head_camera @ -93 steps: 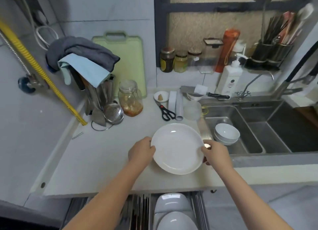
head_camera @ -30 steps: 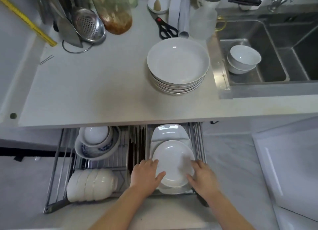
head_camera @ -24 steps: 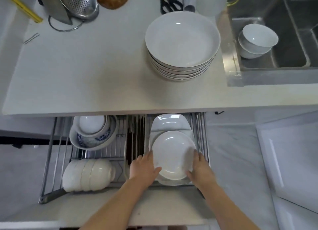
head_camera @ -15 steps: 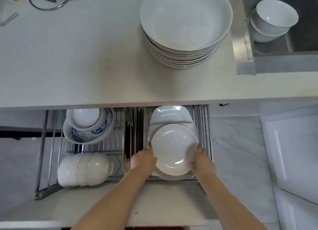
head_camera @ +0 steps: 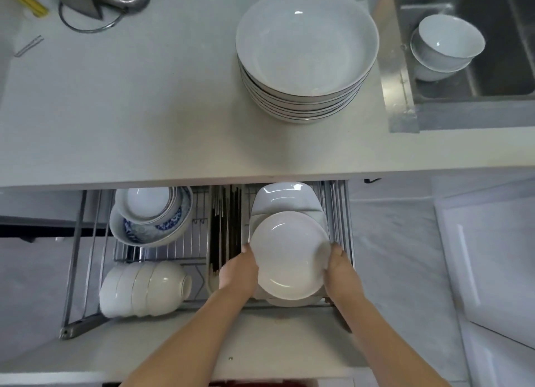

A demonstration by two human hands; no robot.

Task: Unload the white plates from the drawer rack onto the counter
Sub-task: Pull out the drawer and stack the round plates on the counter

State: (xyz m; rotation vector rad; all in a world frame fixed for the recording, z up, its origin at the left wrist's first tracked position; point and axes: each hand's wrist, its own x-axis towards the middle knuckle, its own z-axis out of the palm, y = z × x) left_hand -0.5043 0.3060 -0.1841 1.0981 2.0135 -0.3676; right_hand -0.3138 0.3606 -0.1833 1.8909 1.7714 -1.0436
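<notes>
Both hands grip one round white plate [head_camera: 289,255] by its opposite edges: the left hand [head_camera: 238,271] is clamped on the rim at the plate's nine o'clock, the right hand [head_camera: 339,266] on the rim at three o'clock. The plate sits in the right-hand compartment of the open drawer rack [head_camera: 75,259], tilted face up, with other white dishes behind and under it, among them a square white plate [head_camera: 285,197] at its twelve o'clock. A slot of dark chopsticks [head_camera: 225,221] lies just beside the left hand at its eleven o'clock. In the rack's left compartment stand a blue-patterned bowl [head_camera: 173,227] with a smaller bowl nested inside, and at six o'clock from them a row of white bowls [head_camera: 144,289] lying on their side. On the counter [head_camera: 130,103], at twelve o'clock from the held plate, rests a stack of white plates [head_camera: 307,53]. At the stack's three o'clock, two white bowls [head_camera: 445,48] are nested in the sink [head_camera: 492,91].
</notes>
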